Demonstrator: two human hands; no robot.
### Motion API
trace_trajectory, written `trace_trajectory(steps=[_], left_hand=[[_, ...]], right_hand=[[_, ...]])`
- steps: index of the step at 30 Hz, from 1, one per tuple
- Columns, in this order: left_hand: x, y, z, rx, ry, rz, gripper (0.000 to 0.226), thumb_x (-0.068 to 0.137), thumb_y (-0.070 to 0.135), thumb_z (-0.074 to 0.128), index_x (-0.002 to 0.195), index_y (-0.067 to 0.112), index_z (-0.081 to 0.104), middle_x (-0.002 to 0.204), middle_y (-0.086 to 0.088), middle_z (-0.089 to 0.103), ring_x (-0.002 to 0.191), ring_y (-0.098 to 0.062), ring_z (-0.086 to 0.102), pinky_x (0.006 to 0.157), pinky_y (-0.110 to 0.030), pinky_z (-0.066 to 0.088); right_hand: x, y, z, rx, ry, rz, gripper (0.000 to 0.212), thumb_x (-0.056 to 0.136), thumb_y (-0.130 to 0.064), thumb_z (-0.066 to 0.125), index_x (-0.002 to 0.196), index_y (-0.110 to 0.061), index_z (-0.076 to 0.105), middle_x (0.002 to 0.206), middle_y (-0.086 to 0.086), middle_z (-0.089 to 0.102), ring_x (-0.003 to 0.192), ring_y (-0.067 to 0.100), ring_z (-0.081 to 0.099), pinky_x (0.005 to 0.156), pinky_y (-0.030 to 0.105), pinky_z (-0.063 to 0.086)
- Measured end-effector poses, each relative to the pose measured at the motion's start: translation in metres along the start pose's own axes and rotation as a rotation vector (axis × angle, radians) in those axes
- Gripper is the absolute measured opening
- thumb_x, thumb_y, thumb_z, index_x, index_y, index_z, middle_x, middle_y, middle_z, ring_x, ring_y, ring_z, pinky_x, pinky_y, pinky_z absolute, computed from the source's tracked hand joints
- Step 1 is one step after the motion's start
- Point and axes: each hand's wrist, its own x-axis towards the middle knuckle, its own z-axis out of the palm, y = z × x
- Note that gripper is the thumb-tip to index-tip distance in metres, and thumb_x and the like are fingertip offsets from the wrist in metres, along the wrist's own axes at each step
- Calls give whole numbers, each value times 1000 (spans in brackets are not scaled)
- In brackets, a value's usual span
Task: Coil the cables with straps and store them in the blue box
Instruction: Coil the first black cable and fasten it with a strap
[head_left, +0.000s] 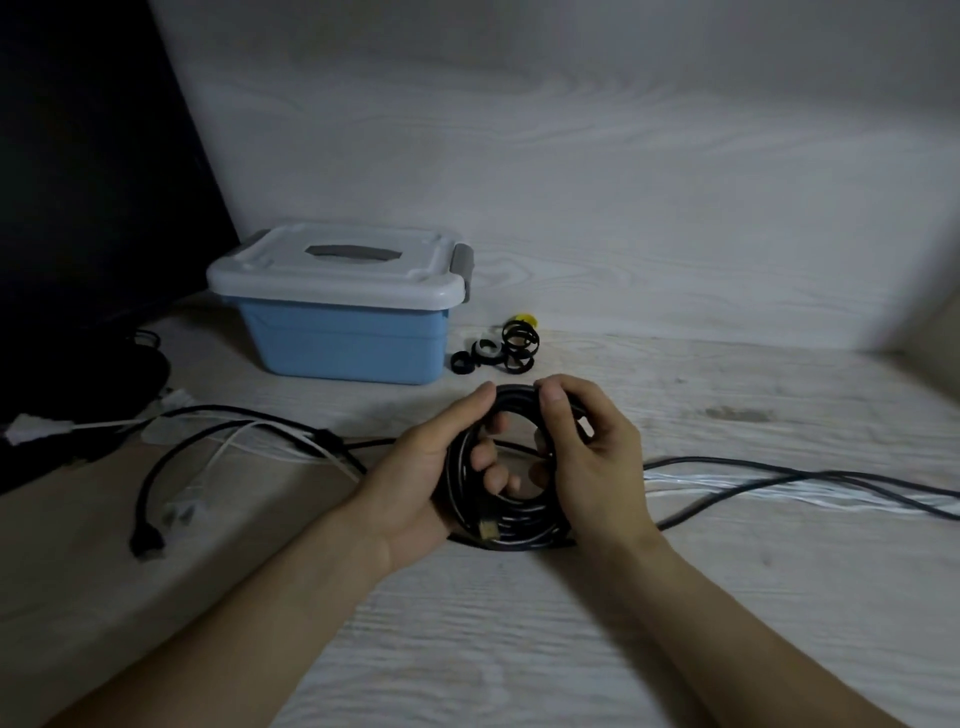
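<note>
Right now both hands hold one black cable coil (511, 462), just in front of the blue box (345, 340) and a little to its right. The left hand (423, 470) curls round the left side of the coil, with its fingers poking through the middle hole and its thumb on the top. That grip likely keeps the loops from springing apart. The right hand (592, 457) grips the right side, thumb pressed on the top of the ring, probably to keep the loops neat. A gold plug (488, 530) sticks out at the near edge of the coil — that end looks tucked in so it does not flop.

No strap is on the coil yet, as far as can be seen. The straps (501, 348) lie in a small pile just beside the box, on its right, close enough to reach fast. One yellow strap (525, 318) peeks out at the back of the pile.

The box has its white lid (335, 265) on, with a grey latch (464, 265) at its right end. So it must be opened before anything goes in.

More loose cables (249, 436) — black ones and white ones — sprawl in front of the box and to its left, and others run far off to its right. They seem to wait their turn. Everything sits on a pale wooden table (519, 623).
</note>
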Motion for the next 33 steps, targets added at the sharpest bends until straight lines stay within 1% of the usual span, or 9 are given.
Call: trace_trajectory(steps=[4,8,12,15,20,23,28,31,33], left_hand=[[-1,5,-10,98,-83,-72,32,82,43,63,75,11,63,57,-1,50,70,-25,65,89,-41,48],[-4,5,-22,-130,-256,-62,29,73,24,82,89,1,71,74,-9,67,72,-25,70,88,-44,55],[2,1,-18,-195,-284,-82,29,76,23,82,86,9,59,51,6,42,43,-9,43,74,-31,53],[1,3,-9,-79,-145,-10,25,90,32,57,78,11,52,44,8,27,36,-7,28,57,-27,50],[-1,9,-21,62,-26,160,28,88,35,53,76,11,48,45,7,23,35,-7,23,51,-27,47],[1,18,-35,86,16,236,30,89,38,53,76,12,48,45,6,23,36,-8,24,52,-28,48],[1,25,-54,38,139,298,36,98,37,49,72,14,47,46,5,22,38,-10,22,55,-30,45],[7,29,-65,-8,199,331,35,99,37,50,72,15,47,47,5,25,39,-10,25,56,-30,44],[12,33,-71,-100,252,342,34,99,38,51,74,15,47,48,6,27,40,-10,27,57,-30,45]], right_hand=[[0,-2,-2,14,5,-22,13,98,-22,61,92,-13,68,70,-7,60,55,12,47,44,27,41],[1,-3,-3,11,-74,-20,14,97,-20,61,91,-9,67,73,1,62,59,18,49,49,29,42],[5,7,-5,98,-139,121,16,98,-28,60,96,-14,66,81,18,62,61,27,51,61,47,48],[9,15,-9,-73,-207,-39,19,102,-30,51,107,-17,64,92,2,69,76,15,63,74,38,53],[11,20,-17,-244,-432,-114,38,105,-32,40,141,-24,49,129,-2,62,121,10,58,104,25,44],[16,22,-18,-264,-320,-152,39,102,-33,48,141,-32,47,123,-1,63,108,15,63,94,31,52],[29,19,-27,-474,-70,-192,17,96,-10,60,102,-24,67,104,-6,70,90,15,66,73,27,53],[34,15,-19,-572,-59,-176,15,94,-9,61,97,-23,67,99,-2,69,78,7,64,61,16,48],[41,16,-10,-732,-130,-146,15,92,-11,63,99,-23,66,105,-2,68,84,5,63,68,17,51]])
